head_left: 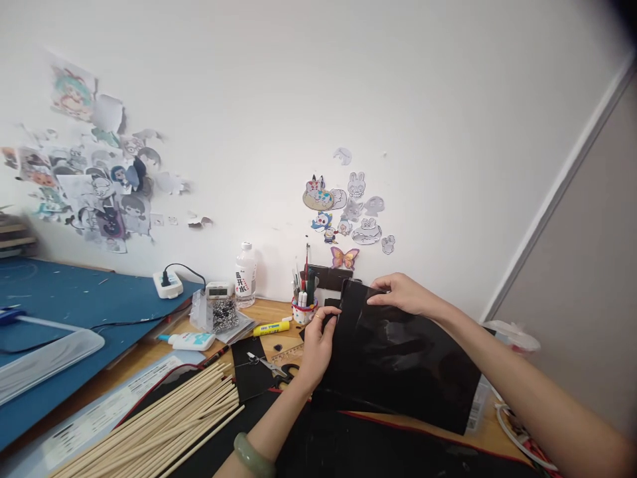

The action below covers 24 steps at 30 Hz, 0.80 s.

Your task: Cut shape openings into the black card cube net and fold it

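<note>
A glossy black sheet [403, 358], which looks like plastic or leather, is held up in front of me. My left hand [321, 345], with a ring on it and a green bangle at the wrist, pinches its left edge. At the upper edge, my right hand [401, 294] grips the sheet between thumb and fingers. A flat black strip [353, 309] runs along the left side of the sheet between my hands. Below lies more black material [368, 445] with a red edge. Scissors [276, 368] with black handles lie just left of my left hand.
Thin wooden sticks [169, 425] lie in a bundle at the front left. Behind them are a glue bottle [192, 341], a yellow glue stick [271, 328], a water bottle [245, 275] and a pen cup [304, 311]. A blue board [124, 299] covers the left side. Paper cutouts hang on the wall.
</note>
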Tool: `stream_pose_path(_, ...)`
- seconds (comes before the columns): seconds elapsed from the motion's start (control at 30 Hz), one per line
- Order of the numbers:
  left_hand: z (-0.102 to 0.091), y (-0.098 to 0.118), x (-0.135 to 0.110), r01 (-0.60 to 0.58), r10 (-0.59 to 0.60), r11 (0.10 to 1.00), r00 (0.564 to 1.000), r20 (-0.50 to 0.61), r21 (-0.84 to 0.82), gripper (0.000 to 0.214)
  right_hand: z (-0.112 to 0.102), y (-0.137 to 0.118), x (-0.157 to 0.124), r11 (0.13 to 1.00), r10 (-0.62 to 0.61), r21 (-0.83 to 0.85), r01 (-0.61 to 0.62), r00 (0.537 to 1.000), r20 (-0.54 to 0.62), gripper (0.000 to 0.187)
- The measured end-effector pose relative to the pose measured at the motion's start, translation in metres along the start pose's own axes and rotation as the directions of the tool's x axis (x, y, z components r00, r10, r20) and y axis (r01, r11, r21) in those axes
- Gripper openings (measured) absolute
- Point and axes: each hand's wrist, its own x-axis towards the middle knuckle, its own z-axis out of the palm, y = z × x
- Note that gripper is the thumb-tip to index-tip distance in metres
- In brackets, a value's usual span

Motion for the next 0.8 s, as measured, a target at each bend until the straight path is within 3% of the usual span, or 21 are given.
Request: stream_pose_path(0.8, 0.0041, -0.0042, -0.0007, 0.055, -0.057, 0.998, 0.995, -0.081, -0.026, 0.016, 0.0093, 0.0019, 0.0020, 1.000, -0.006, 0.022, 0.007, 1.000, -0.029, 0.027)
